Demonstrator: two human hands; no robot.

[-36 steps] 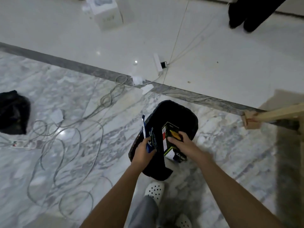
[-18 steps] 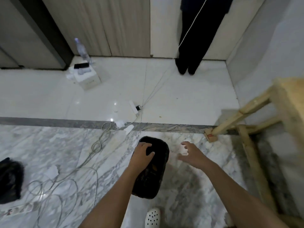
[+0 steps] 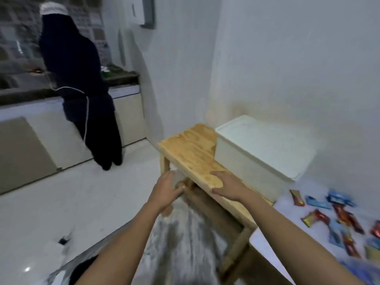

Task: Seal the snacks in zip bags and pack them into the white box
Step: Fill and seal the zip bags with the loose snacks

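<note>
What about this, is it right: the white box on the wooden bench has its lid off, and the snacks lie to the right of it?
Not quite. The head view shows the white box on the wooden bench with its lid on, not off. The snacks do lie to the right of it.

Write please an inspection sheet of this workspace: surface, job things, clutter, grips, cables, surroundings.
Surface: wooden table, its near end bare; a pale surface lies to its right.
Job's things: white box on the table, lid on; wrapped snacks loose on the pale surface.
Clutter: small dark item on the floor.
Grips: right hand flat on the table's edge, empty; left hand open by the table leg, contact unclear.
Cables: white cord hanging on another person.
Surroundings: that person stands at a counter; white wall.
</note>
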